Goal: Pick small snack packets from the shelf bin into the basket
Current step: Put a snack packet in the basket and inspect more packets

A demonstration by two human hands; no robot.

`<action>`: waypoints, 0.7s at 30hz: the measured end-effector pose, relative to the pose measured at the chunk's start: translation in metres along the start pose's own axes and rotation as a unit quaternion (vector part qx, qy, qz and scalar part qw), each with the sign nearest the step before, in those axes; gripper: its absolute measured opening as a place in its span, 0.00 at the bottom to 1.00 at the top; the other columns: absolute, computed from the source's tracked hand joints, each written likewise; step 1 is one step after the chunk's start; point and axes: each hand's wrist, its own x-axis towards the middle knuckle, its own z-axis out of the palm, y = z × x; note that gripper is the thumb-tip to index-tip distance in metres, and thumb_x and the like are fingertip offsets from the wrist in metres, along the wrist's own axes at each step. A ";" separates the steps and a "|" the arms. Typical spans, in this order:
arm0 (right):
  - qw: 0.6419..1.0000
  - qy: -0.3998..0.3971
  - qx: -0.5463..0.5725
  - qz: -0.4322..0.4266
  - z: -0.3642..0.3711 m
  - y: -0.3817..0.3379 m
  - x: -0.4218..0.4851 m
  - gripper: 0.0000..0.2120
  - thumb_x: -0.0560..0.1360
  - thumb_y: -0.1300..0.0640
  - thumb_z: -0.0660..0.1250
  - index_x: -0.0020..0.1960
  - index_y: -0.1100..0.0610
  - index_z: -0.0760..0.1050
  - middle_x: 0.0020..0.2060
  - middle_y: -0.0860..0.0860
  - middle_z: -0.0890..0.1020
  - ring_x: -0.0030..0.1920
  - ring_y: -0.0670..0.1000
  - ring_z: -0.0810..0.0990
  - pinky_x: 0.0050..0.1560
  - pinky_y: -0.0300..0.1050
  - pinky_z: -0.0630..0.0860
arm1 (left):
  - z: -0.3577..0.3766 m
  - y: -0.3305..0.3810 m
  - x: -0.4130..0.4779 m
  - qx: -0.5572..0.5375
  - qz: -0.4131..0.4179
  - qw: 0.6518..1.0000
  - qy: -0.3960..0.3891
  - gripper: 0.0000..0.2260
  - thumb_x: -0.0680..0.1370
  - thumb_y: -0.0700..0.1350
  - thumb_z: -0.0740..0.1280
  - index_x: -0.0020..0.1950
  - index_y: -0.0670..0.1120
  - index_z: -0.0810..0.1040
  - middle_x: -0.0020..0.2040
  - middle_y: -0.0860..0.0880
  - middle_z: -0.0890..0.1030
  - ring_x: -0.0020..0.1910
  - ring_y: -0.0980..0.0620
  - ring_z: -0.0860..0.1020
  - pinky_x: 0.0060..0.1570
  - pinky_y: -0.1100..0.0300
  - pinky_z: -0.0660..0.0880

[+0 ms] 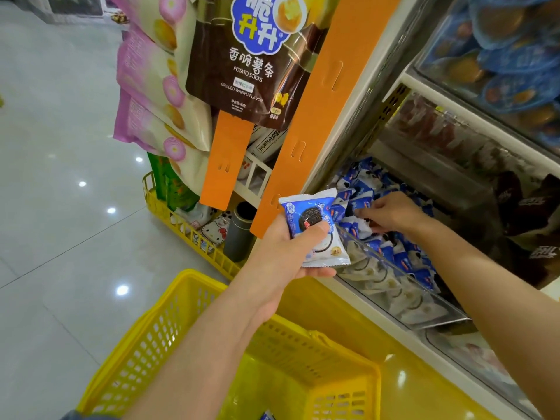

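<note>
- The yellow basket sits nearest, under my arms.
- My left grip pinches one blue snack packet, above the basket's far rim.
- Farther right, my right grip reaches into the heaped packets in the shelf bin. I cannot tell whether it pinches one.
</note>
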 end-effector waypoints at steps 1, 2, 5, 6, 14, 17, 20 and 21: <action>1.000 0.008 0.027 0.006 0.003 -0.001 0.001 0.15 0.72 0.57 0.71 0.48 0.70 0.78 0.39 0.58 0.78 0.31 0.49 0.77 0.33 0.34 0.79 | 0.000 0.000 0.000 -0.001 0.000 1.000 0.001 0.15 0.76 0.43 0.66 0.63 0.49 0.72 0.51 0.45 0.82 0.43 0.48 0.83 0.37 0.56 0.80; 0.998 0.012 0.054 0.009 0.006 -0.001 0.003 0.14 0.72 0.57 0.71 0.44 0.69 0.77 0.37 0.58 0.77 0.30 0.48 0.77 0.27 0.32 0.77 | -0.001 0.001 0.001 -0.002 0.000 1.000 0.002 0.15 0.76 0.43 0.66 0.63 0.48 0.71 0.50 0.45 0.82 0.43 0.49 0.83 0.37 0.56 0.81; 0.995 0.029 0.099 0.006 0.011 -0.005 0.008 0.14 0.72 0.55 0.71 0.32 0.61 0.72 0.31 0.54 0.78 0.23 0.44 0.79 0.24 0.30 0.74 | -0.002 0.001 0.003 -0.002 -0.002 1.000 0.005 0.16 0.76 0.43 0.66 0.64 0.49 0.71 0.49 0.46 0.82 0.42 0.50 0.83 0.38 0.55 0.81; 0.994 0.035 0.102 0.007 0.012 -0.006 0.009 0.15 0.72 0.55 0.71 0.32 0.61 0.71 0.30 0.53 0.78 0.21 0.42 0.78 0.24 0.29 0.74 | -0.002 0.001 0.003 -0.001 -0.003 1.000 0.007 0.16 0.76 0.43 0.66 0.64 0.49 0.71 0.49 0.46 0.82 0.42 0.50 0.83 0.38 0.55 0.81; 1.000 0.015 -0.016 0.002 0.018 -0.008 0.010 0.19 0.74 0.51 0.68 0.30 0.59 0.67 0.29 0.55 0.78 0.30 0.48 0.78 0.47 0.43 0.77 | 0.001 -0.004 0.006 0.014 -0.004 1.000 0.015 0.15 0.76 0.43 0.66 0.62 0.48 0.72 0.50 0.45 0.82 0.43 0.48 0.83 0.38 0.55 0.81; 0.993 0.019 0.115 -0.010 0.021 0.000 0.003 0.12 0.74 0.54 0.68 0.43 0.65 0.75 0.41 0.59 0.80 0.34 0.49 0.79 0.37 0.36 0.78 | 0.003 -0.004 0.005 0.017 -0.004 1.000 0.013 0.14 0.76 0.43 0.66 0.62 0.49 0.72 0.50 0.45 0.82 0.43 0.48 0.83 0.40 0.53 0.81; 0.987 0.010 0.162 -0.021 0.022 0.008 -0.010 0.22 0.75 0.55 0.67 0.64 0.65 0.69 0.58 0.58 0.77 0.53 0.54 0.79 0.51 0.41 0.77 | 0.006 -0.005 0.005 0.013 -0.013 1.000 0.015 0.12 0.77 0.43 0.65 0.60 0.49 0.72 0.49 0.45 0.81 0.41 0.49 0.83 0.39 0.53 0.81; 0.990 0.025 0.133 -0.044 0.021 0.010 -0.015 0.23 0.76 0.54 0.66 0.66 0.63 0.68 0.60 0.57 0.76 0.57 0.53 0.77 0.55 0.41 0.74 | 0.008 -0.004 0.006 0.005 -0.024 1.000 0.018 0.11 0.77 0.43 0.65 0.59 0.48 0.73 0.48 0.46 0.81 0.39 0.49 0.83 0.38 0.53 0.82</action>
